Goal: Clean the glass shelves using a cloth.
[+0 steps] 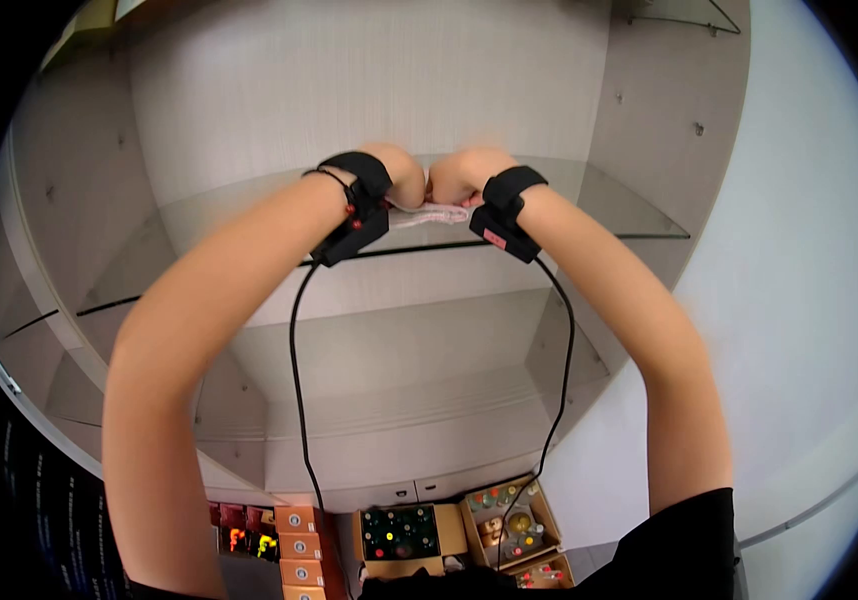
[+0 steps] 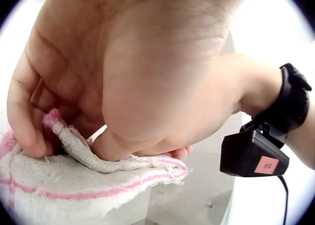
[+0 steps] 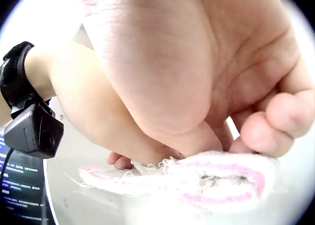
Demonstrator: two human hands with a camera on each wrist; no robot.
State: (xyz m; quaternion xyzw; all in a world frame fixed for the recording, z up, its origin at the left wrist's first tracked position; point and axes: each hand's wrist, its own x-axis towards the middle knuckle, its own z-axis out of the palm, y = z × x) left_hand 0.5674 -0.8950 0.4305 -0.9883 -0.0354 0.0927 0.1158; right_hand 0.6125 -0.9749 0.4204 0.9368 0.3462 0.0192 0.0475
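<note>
A white cloth with pink stripes (image 1: 436, 215) lies folded at the front part of the glass shelf, under both hands. In the left wrist view the left hand (image 2: 123, 72) has its fingers curled on the cloth (image 2: 93, 185), gripping a raised fold between thumb and fingers. The right hand (image 3: 197, 72), in the right wrist view, pinches the frayed cloth (image 3: 216, 180) with its thumb and curled fingers. Both hands are side by side, close together; in the head view the wrists hide most of their fingers.
The glass shelf (image 1: 639, 215) spans a cabinet with side walls (image 1: 669, 110). Below are a lower ledge (image 1: 399, 400), drawers (image 1: 449, 484), open boxes of bottles (image 1: 451, 530) and orange boxes (image 1: 299, 547). Black cables (image 1: 297, 380) hang from both wrist cameras.
</note>
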